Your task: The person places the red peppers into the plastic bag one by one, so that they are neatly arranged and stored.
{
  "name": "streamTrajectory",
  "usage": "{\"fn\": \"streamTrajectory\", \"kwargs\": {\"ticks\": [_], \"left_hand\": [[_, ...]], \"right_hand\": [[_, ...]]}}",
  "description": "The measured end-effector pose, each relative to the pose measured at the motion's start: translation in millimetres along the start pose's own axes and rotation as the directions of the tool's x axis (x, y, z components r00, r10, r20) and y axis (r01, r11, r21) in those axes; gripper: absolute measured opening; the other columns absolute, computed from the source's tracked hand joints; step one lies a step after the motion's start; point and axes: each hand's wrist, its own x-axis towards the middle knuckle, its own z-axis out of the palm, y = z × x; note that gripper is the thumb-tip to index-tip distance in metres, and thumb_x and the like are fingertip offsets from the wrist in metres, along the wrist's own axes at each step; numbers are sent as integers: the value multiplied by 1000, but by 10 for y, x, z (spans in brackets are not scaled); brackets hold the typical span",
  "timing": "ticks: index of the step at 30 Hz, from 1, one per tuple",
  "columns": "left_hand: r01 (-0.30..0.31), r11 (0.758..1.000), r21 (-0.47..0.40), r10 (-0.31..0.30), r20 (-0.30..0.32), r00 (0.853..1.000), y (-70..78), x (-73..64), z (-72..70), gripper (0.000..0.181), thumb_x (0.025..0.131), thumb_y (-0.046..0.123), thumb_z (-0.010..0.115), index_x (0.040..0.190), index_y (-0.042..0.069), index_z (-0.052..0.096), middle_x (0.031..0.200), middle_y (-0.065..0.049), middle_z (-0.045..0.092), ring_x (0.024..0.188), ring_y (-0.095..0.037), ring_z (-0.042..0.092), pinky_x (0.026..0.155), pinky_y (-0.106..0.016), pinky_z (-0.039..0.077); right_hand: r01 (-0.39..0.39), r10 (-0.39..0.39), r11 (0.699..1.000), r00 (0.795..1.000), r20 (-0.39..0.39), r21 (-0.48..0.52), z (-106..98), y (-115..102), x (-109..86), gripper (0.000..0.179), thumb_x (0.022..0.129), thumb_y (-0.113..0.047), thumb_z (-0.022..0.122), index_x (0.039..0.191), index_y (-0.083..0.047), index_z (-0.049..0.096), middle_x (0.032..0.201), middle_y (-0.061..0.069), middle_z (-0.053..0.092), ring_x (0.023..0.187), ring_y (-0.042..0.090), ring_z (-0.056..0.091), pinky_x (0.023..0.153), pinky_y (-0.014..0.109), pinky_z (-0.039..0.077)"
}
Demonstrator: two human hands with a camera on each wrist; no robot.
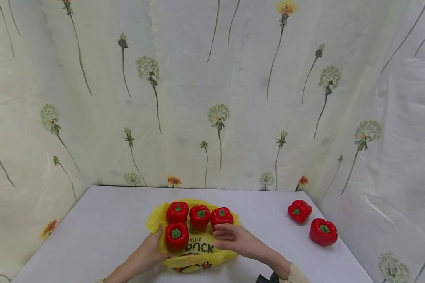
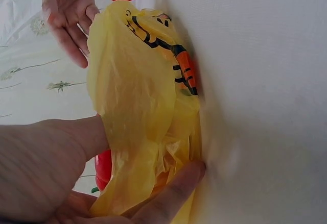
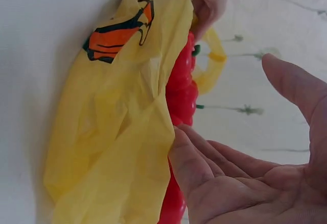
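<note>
A yellow plastic bag [image 1: 198, 261] with dark lettering lies wide-mouthed on the table. Several red bell peppers sit in it, among them a front-left pepper [image 1: 177, 237] and a back-right one [image 1: 221, 215], stems facing up. My left hand [image 1: 149, 250] holds the bag's left side, its thumb inside the rim and fingers against the outside, as the left wrist view shows around the yellow film [image 2: 135, 91]. Over the bag's right part is my right hand [image 1: 243, 242], fingers extended and thumb apart, holding nothing. Whether its fingertips [image 3: 180, 142] touch the bag's edge, I cannot tell.
Two more red bell peppers lie near the table's right edge, a farther one [image 1: 299, 212] and a nearer one [image 1: 324, 232]. The white table [image 1: 102, 228] backs onto a curtain [image 1: 184, 118] printed with dandelions, which also hangs along both sides.
</note>
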Motion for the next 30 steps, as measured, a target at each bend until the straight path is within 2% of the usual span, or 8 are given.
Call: {"fn": "streamTrajectory", "kwargs": {"ticks": [8,13,18,30], "left_hand": [[-9,1000,6,9,-9,1000,-8,-2,0,103,69,11,85,142,-21,21,143,-37,37,125,-38,50,95,-48,49],[-25,1000,-6,25,-17,1000,-6,-8,15,102,69,10,85,141,-22,21,143,-38,37,129,-44,45,99,-51,45],[-4,1000,9,4,-25,1000,3,-17,10,100,69,11,85,142,-21,23,144,-37,36,133,-48,38,103,-55,40],[17,1000,13,-17,-7,1000,18,-10,10,100,70,12,85,142,-20,23,144,-36,36,133,-46,39,101,-54,42]], "right_hand": [[-22,22,1000,1000,1,-19,-128,33,-172,69,90,-41,66,140,2,44,132,18,59,123,35,56,94,39,52],[-40,40,999,999,-5,4,-223,65,-289,69,90,-36,67,141,3,43,133,19,58,123,36,55,94,40,52],[-68,67,997,997,-39,-23,-327,60,-367,66,89,-32,69,140,3,44,130,15,61,121,33,57,94,41,52],[-141,133,988,984,-122,-59,-508,91,-601,73,86,-37,71,144,-4,40,138,17,54,127,38,51,92,43,54]]}}
